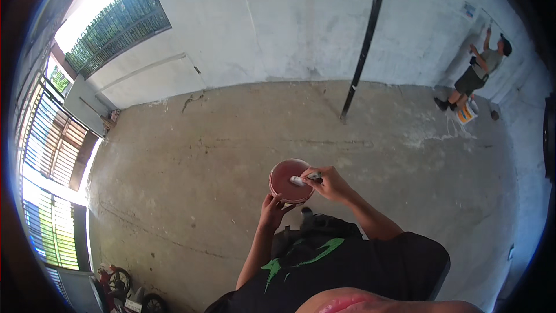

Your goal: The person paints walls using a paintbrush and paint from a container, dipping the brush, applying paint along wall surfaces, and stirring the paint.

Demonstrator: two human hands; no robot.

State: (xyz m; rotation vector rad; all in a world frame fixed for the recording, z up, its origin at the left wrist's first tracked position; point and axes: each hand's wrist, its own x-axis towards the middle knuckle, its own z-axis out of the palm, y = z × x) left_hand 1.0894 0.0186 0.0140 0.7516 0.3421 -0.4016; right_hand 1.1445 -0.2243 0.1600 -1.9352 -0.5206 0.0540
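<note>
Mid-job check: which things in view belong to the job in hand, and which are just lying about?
With the job:
Reddish round container, held by the left hand
White-tipped tool, in the right hand
White-and-orange bucket, near the co-worker; probably theirs

Lying about, seemingly:
Motorbike, lower left
Dark lump beside that bucket; too small to identify

Wears a black shirt (382, 266) with a bright green print (315, 252) of tapering, brush-like strokes toward its far edge. Has short, loose sleeves (427, 255) in the same black, leaving both forearms (370, 213) bare. Beyond that edge, shows dark, bunched cloth (324, 228), too dim to tell apart.
</note>
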